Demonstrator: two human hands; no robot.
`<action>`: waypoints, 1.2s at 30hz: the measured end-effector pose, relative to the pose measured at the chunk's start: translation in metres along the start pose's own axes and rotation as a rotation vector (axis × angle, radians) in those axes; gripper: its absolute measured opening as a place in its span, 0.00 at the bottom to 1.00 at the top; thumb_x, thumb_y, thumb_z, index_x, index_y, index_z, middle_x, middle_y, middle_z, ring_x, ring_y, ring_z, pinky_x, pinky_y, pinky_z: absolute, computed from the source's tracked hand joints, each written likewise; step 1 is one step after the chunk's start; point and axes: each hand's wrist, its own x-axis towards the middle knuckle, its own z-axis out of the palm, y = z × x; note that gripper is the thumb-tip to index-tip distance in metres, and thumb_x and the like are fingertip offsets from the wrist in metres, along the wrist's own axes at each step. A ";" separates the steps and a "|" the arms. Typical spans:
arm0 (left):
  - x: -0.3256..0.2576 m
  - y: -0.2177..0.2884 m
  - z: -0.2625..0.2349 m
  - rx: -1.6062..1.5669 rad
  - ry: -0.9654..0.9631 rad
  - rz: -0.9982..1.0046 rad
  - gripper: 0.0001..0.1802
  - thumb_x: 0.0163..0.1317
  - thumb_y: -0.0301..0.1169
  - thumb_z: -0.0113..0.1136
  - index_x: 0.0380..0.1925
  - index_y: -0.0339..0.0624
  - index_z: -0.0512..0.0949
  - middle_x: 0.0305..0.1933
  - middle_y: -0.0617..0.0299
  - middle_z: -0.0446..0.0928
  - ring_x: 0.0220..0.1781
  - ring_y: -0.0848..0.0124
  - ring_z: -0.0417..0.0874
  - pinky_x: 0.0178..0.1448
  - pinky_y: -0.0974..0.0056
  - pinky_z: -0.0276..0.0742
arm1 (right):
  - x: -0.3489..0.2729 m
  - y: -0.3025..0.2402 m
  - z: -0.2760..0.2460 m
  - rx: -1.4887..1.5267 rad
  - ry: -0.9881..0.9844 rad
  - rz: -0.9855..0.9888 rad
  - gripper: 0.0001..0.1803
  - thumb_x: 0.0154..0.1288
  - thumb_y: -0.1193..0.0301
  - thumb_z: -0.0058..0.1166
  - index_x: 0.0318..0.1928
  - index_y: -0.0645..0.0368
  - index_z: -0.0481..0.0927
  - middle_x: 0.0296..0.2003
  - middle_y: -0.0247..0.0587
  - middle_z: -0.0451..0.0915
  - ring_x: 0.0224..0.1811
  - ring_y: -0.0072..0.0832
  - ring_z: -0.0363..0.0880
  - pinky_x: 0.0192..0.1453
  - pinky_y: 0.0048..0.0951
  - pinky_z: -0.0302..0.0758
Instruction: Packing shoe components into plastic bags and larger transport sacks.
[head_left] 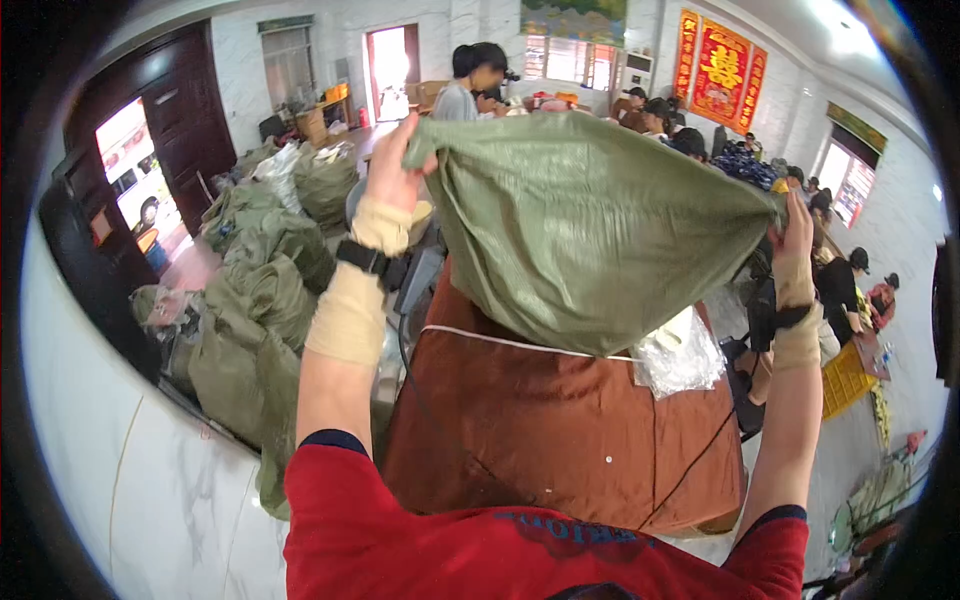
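Note:
Both my arms are raised, holding a large green woven sack (pixel 575 225) stretched out in front of me above the table. My left hand (pixel 398 160) is closed on its upper left corner. On the other side, my right hand (pixel 795 222) grips the upper right corner. The sack sags between them in loose folds, and I cannot tell whether anything is inside. Beneath it stands a table with a brown cloth (pixel 540 420). A clear plastic bag (pixel 683 355) with something pale in it lies on the cloth, under the sack's lower right edge.
Full green sacks (pixel 250 300) are heaped on the floor to the left, by the dark open door (pixel 180 110). A white cord (pixel 520 343) and a black cable (pixel 690 468) cross the table. Several people sit or stand farther back. A yellow crate (pixel 850 380) is at right.

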 end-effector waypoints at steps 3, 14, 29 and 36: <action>0.048 0.015 0.036 -0.092 -0.098 0.052 0.10 0.65 0.36 0.55 0.29 0.42 0.72 0.23 0.66 0.70 0.22 0.76 0.68 0.27 0.70 0.62 | 0.009 -0.019 0.040 -0.023 -0.063 -0.104 0.15 0.66 0.59 0.52 0.47 0.53 0.78 0.36 0.27 0.76 0.29 0.18 0.71 0.26 0.25 0.69; -0.036 -0.135 0.115 0.121 -0.211 -0.334 0.12 0.65 0.43 0.55 0.36 0.47 0.78 0.31 0.73 0.76 0.33 0.82 0.76 0.32 0.69 0.71 | -0.135 0.048 0.116 -0.798 -0.927 -0.142 0.18 0.64 0.58 0.53 0.40 0.61 0.71 0.34 0.51 0.80 0.39 0.43 0.81 0.42 0.37 0.75; -0.209 -0.063 0.006 1.154 -0.406 -0.447 0.11 0.62 0.36 0.58 0.32 0.38 0.75 0.24 0.59 0.76 0.29 0.71 0.78 0.37 0.67 0.73 | -0.308 0.092 0.036 -0.909 -1.225 -0.747 0.09 0.53 0.72 0.48 0.37 0.56 0.72 0.31 0.38 0.69 0.38 0.34 0.73 0.38 0.32 0.76; -0.279 -0.136 0.008 1.199 -0.865 -0.167 0.15 0.60 0.40 0.56 0.31 0.38 0.72 0.35 0.53 0.74 0.36 0.53 0.76 0.40 0.52 0.71 | -0.372 0.016 0.014 -0.376 -1.490 -0.818 0.11 0.49 0.71 0.52 0.36 0.58 0.71 0.27 0.37 0.65 0.30 0.30 0.73 0.31 0.30 0.75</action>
